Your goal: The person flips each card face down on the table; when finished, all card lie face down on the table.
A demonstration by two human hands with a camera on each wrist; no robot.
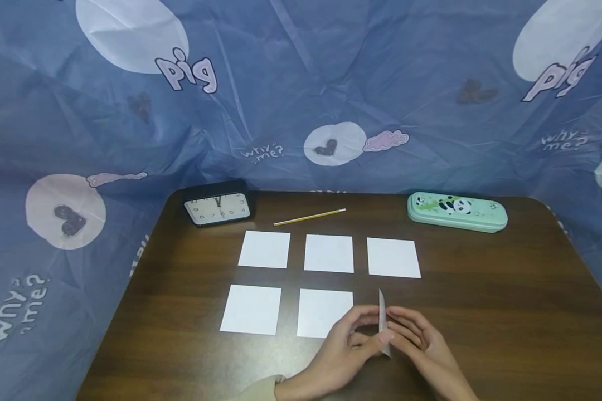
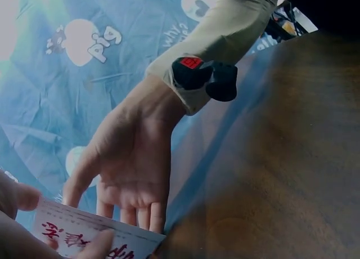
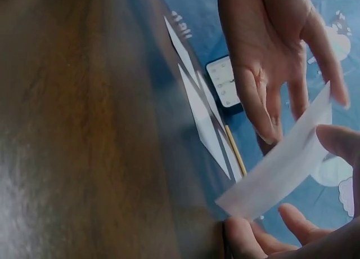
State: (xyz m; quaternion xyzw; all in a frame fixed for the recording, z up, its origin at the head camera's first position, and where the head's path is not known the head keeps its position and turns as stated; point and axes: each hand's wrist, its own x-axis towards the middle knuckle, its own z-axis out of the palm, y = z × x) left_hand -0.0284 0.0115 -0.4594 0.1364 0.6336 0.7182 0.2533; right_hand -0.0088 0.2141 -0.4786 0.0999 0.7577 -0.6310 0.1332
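Note:
A white paper card (image 1: pixel 382 320) stands on edge between both hands, seen nearly side-on in the head view. My left hand (image 1: pixel 342 348) holds it from the left, the thumb at its near edge. From the other side my right hand (image 1: pixel 426 348) holds it with thumb and fingers. Red handwritten characters show on the face of the card (image 2: pixel 84 233) in the left wrist view. Its other face (image 3: pixel 281 166) looks plain and slightly bowed in the right wrist view. Just left of the hands lies a white card (image 1: pixel 321 312), partly covered by the left hand.
More white cards lie in two rows, among them one at near left (image 1: pixel 251 309) and one at far right (image 1: pixel 393 257). Behind them are a black clock (image 1: pixel 218 207), a yellow pencil (image 1: pixel 308 217) and a green panda pencil case (image 1: pixel 457 211). A blue printed cloth (image 1: pixel 281 100) hangs behind the table.

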